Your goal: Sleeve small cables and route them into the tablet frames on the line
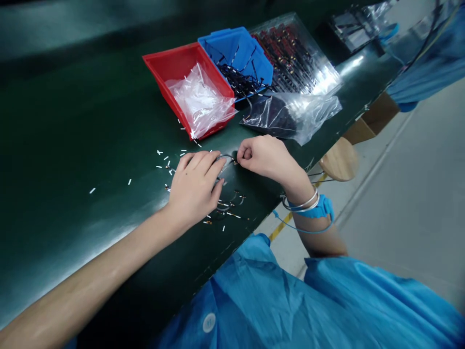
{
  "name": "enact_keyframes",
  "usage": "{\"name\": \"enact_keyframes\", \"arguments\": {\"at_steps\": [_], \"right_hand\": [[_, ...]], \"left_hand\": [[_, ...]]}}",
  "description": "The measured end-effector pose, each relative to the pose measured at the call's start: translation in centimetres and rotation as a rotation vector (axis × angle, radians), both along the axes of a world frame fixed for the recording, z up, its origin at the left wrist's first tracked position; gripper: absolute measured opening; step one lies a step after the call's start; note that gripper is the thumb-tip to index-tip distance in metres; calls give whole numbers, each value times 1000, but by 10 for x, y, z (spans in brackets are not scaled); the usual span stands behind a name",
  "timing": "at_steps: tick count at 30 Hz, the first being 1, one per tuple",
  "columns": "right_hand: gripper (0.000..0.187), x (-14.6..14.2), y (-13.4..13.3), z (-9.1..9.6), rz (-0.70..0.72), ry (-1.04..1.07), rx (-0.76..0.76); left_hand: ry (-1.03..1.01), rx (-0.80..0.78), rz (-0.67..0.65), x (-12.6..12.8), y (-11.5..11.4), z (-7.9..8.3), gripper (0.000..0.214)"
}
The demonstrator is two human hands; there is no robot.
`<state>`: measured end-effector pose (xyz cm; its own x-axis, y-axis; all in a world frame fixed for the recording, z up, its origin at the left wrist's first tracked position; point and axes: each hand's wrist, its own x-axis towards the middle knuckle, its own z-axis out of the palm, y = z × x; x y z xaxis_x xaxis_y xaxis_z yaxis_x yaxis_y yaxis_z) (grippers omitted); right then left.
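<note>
My left hand lies palm down on the dark green table, fingers stretched out and slightly apart, over some thin cables. A dark, thin cable runs from beneath its fingertips towards my right hand. The right thumb and index finger are pinched together at that cable's end, where a small gold-coloured connector shows. More short cables with tiny connectors lie below my left hand. Small white tube pieces are scattered around it. What lies directly under the left palm is hidden.
Behind my hands stand a red bin holding a bag of white pieces and a blue bin of black cables. A clear plastic bag lies beside them, before a tray of dark red parts. A wooden stool stands past the table edge.
</note>
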<state>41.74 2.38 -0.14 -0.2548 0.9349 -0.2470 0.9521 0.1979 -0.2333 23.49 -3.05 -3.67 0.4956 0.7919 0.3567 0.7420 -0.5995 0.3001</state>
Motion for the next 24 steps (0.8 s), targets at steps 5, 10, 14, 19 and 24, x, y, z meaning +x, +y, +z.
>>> {"name": "enact_keyframes", "arguments": {"at_steps": [5,10,14,19,24], "right_hand": [[14,-2,-2,4,-57,6,38],[9,4,-13,7,-121,126,69],[7,17,-24,6,-131,228,88],[6,37,-37,0,-193,289,120],[7,54,-49,-5,-212,331,162]], "left_hand": [[139,-70,68,16,20,11,28],[348,-224,169,41,36,29,31],[418,-359,201,49,41,38,31],[486,-419,238,49,43,47,26],[600,-469,212,52,49,52,26]]}}
